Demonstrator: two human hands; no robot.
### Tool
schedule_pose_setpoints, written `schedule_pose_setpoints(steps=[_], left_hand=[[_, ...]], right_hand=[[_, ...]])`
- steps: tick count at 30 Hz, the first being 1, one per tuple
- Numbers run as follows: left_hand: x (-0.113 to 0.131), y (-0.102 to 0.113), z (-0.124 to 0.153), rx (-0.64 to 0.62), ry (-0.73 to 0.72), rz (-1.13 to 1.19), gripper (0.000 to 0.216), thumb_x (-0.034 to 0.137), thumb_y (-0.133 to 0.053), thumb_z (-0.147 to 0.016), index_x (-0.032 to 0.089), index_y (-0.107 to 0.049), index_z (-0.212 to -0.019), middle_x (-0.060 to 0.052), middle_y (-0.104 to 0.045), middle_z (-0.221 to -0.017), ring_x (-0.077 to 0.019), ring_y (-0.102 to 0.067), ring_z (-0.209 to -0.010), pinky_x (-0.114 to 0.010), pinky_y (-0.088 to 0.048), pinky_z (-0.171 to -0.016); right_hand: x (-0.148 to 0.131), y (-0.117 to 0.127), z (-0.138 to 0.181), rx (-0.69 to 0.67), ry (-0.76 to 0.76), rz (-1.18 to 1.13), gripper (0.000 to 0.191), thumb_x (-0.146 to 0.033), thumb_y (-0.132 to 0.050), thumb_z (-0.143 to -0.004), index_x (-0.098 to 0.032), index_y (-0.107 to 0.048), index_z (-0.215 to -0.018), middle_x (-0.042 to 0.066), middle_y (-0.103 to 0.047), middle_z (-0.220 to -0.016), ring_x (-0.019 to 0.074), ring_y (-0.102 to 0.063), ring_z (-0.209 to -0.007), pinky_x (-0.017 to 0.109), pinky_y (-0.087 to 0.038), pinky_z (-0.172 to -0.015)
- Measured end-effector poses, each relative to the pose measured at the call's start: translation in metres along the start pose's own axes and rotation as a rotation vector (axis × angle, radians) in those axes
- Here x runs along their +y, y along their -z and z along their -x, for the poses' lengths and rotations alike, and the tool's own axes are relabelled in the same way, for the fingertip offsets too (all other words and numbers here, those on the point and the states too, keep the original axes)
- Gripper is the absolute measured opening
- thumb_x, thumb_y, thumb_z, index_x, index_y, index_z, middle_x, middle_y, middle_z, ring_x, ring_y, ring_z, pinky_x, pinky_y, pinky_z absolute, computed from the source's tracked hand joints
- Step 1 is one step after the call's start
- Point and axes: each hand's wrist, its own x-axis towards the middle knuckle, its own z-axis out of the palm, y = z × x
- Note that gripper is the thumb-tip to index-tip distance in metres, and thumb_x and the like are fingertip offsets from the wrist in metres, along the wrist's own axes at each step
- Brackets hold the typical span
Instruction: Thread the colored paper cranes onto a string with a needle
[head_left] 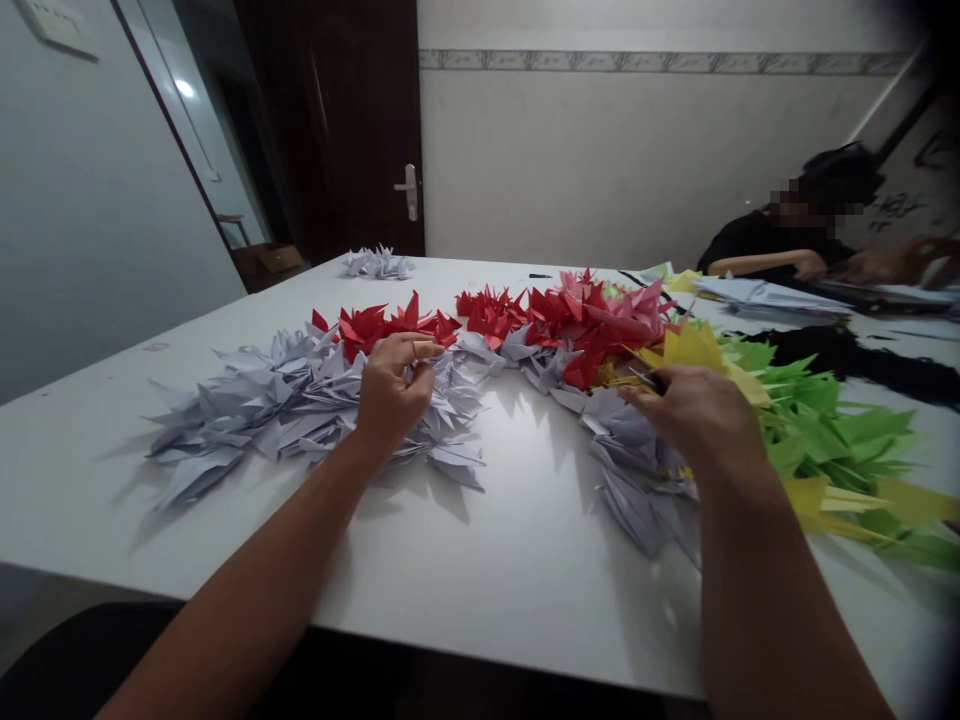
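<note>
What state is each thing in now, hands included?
Left hand: fingers curled, over white papers
Right hand: closed on small metal-tipped tool
White papers: folded, heaped
Red papers: folded, bunched
Yellow papers: folded, clustered
Green papers: folded, heaped
Black strands: lying bunched
Door: apparently open
Light: lit

wht folded pcs (281, 400): paper, matt, crisp creases | red pcs (581, 320): paper, matt | ylw pcs (694, 350) & grn pcs (817, 415): paper, matt, smooth faces | worktop (525, 530): smooth, semi-gloss, mat'l unclear | door (345, 130): dk, wood-look, slight sheen | dr handle (410, 192): metal-look, satin | blk bundle (885, 368): stringy, yarn-like, matt, rough | box (279, 258): cardboard-look, matt | wall (600, 160): smooth, matt
</note>
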Motion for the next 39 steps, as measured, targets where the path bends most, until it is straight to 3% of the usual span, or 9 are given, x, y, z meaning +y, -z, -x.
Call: schedule_pose_setpoints(steps=[5,10,13,17,22,25,28,33,39], left_hand=[[0.015,-0.007,0.009,-0.025,-0.093,0.056,0.019,0.008,-0.053,-0.075,0.020,-0.067,-0.079,-0.004,-0.064,-0.093,-0.0190,-0.058,-0.093,-0.037,-0.045,-0.087],[0.025,-0.015,0.022,-0.153,-0.124,0.171,0.020,0.008,-0.054,-0.076,0.022,-0.067,-0.081,-0.006,-0.064,-0.096,-0.0200,-0.058,-0.094,-0.039,-0.045,-0.087],[0.028,-0.018,0.025,-0.190,-0.088,0.216,0.021,0.009,-0.054,-0.077,0.022,-0.068,-0.087,-0.008,-0.064,-0.097,-0.0207,-0.058,-0.095,-0.039,-0.045,-0.089],[0.025,-0.022,0.029,-0.263,0.077,0.312,0.026,0.015,-0.057,-0.079,0.022,-0.065,-0.102,-0.009,-0.062,-0.108,-0.0226,-0.054,-0.107,-0.039,-0.043,-0.094],[0.019,-0.030,0.036,-0.369,0.365,0.523,0.042,0.025,-0.062,-0.079,0.024,-0.055,-0.120,-0.009,-0.056,-0.123,-0.0224,-0.056,-0.105,-0.033,-0.049,-0.085],[0.019,-0.034,0.038,-0.383,0.508,0.686,0.049,0.029,-0.064,-0.078,0.025,-0.049,-0.125,-0.011,-0.056,-0.122,-0.0199,-0.060,-0.096,-0.030,-0.049,-0.080],[0.021,-0.034,0.036,-0.386,0.587,0.823,0.047,0.028,-0.067,-0.075,0.021,-0.053,-0.119,-0.009,-0.063,-0.105,-0.0159,-0.060,-0.084,-0.027,-0.048,-0.073],[0.026,-0.031,0.029,-0.352,0.733,0.892,0.028,0.020,-0.068,-0.067,0.015,-0.062,-0.094,-0.001,-0.061,-0.077,-0.0100,-0.055,-0.069,-0.021,-0.045,-0.066],[0.024,-0.028,0.022,-0.261,0.933,1.027,0.029,0.018,-0.063,-0.063,0.020,-0.058,-0.092,-0.001,-0.059,-0.088,-0.0126,-0.059,-0.073,-0.025,-0.050,-0.066]], right_hand=[[0.018,-0.012,-0.006,-0.230,-0.059,-0.035,0.025,-0.042,-0.067,-0.069,-0.018,-0.073,-0.076,0.011,-0.065,-0.066,0.0203,-0.055,-0.053,0.031,-0.033,-0.049],[0.010,-0.013,-0.005,-0.236,0.039,-0.062,0.017,-0.030,-0.062,-0.072,-0.018,-0.072,-0.079,0.008,-0.066,-0.069,0.0190,-0.056,-0.056,0.029,-0.035,-0.050],[-0.003,-0.007,-0.002,-0.157,0.120,-0.154,0.019,-0.033,-0.061,-0.075,-0.018,-0.071,-0.082,0.007,-0.067,-0.071,0.0188,-0.058,-0.061,0.029,-0.038,-0.055],[-0.019,-0.009,0.002,0.001,0.327,-0.409,0.018,-0.035,-0.060,-0.077,-0.019,-0.069,-0.077,0.006,-0.066,-0.073,0.0185,-0.059,-0.064,0.029,-0.041,-0.060],[-0.044,-0.012,0.013,0.127,0.531,-0.697,0.017,-0.035,-0.058,-0.080,-0.021,-0.065,-0.076,0.006,-0.064,-0.076,0.0183,-0.060,-0.072,0.030,-0.046,-0.069],[-0.059,-0.011,0.023,0.121,0.575,-0.787,0.015,-0.034,-0.058,-0.081,-0.021,-0.065,-0.076,0.005,-0.063,-0.076,0.0176,-0.059,-0.071,0.029,-0.046,-0.067],[-0.070,-0.014,0.031,0.058,0.618,-0.848,0.014,-0.031,-0.059,-0.082,-0.019,-0.065,-0.078,0.005,-0.063,-0.076,0.0162,-0.059,-0.069,0.028,-0.046,-0.067],[-0.077,-0.021,0.036,0.024,0.512,-0.981,0.023,-0.041,-0.059,-0.081,-0.019,-0.067,-0.083,0.005,-0.063,-0.078,0.0167,-0.059,-0.071,0.027,-0.046,-0.065],[-0.071,-0.024,0.032,-0.062,0.283,-1.108,0.045,-0.052,-0.037,-0.089,-0.016,-0.065,-0.095,0.004,-0.061,-0.073,0.0145,-0.056,-0.061,0.025,-0.041,-0.052]])
